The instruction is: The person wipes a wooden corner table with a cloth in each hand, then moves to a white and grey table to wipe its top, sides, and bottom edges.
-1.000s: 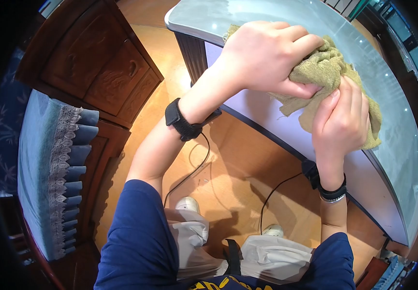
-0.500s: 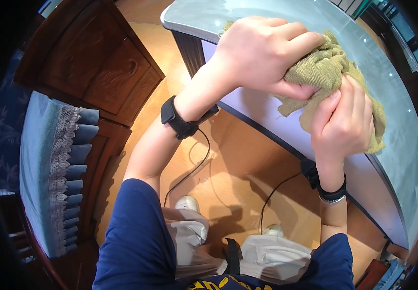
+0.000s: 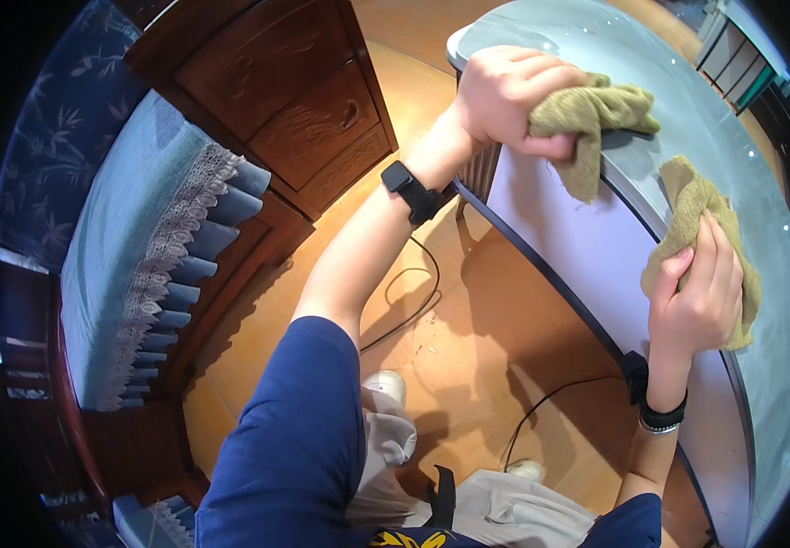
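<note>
At upper right, the left hand [image 3: 512, 99] clenches a green cloth [image 3: 587, 114] stretched sideways, one flap pointing down at the curved bench's [image 3: 769, 219] edge. Below right, the right hand [image 3: 701, 297] grasps another cloth [image 3: 687, 196], long axis sloping lower right. Carved cabinet [image 3: 276, 91], upper left.

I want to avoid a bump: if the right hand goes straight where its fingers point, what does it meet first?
Beyond the cloth it holds, the right hand seems to have a free way over the tabletop; the other cloth lies left of that line. Depth is unclear.
</note>
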The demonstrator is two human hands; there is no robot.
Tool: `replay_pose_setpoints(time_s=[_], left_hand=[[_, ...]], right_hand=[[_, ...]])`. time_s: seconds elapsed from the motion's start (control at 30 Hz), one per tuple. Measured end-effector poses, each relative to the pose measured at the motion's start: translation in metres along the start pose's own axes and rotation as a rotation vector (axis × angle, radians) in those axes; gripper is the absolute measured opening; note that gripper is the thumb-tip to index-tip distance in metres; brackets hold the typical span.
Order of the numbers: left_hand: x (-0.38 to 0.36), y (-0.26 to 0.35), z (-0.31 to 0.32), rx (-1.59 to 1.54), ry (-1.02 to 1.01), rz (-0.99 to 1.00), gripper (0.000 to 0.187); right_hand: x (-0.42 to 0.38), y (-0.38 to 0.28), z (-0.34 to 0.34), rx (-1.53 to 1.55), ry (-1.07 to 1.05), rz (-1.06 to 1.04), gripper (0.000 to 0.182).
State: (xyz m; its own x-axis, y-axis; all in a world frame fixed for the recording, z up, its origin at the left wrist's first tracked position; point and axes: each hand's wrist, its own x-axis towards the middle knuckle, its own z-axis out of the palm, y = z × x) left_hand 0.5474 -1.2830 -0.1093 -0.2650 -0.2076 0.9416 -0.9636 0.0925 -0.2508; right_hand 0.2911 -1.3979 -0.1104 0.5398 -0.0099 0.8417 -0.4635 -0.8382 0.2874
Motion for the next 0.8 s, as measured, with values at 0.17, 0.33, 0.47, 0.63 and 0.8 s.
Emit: replay_pose_setpoints(time_s=[0.17,0.33,0.47,0.63,0.8], left_hand=[[-0.018,-0.019,-0.005,0.08,0.055,-0.006,0.046],[-0.018,-0.015,-0.004,0.089,0.108,-0.027,0.048],[-0.014,-0.007,-0.01,0.076,0.059,-0.083,0.05],[-0.016,-0.005,-0.007,0.091,0.088,-0.107,0.048],[-0.018,-0.007,-0.003,0.051,0.142,-0.111,0.049]], right_hand=[[0.001,-0.001,0.0,-0.011,-0.006,-0.017,0.027],[-0.002,0.003,0.002,-0.01,0.012,-0.03,0.028],[0.0,0.002,0.0,0.039,0.007,-0.04,0.027],[0.003,-0.002,0.003,0.08,0.013,-0.045,0.028],[0.027,-0.023,0.0,0.248,-0.124,-0.164,0.034]])
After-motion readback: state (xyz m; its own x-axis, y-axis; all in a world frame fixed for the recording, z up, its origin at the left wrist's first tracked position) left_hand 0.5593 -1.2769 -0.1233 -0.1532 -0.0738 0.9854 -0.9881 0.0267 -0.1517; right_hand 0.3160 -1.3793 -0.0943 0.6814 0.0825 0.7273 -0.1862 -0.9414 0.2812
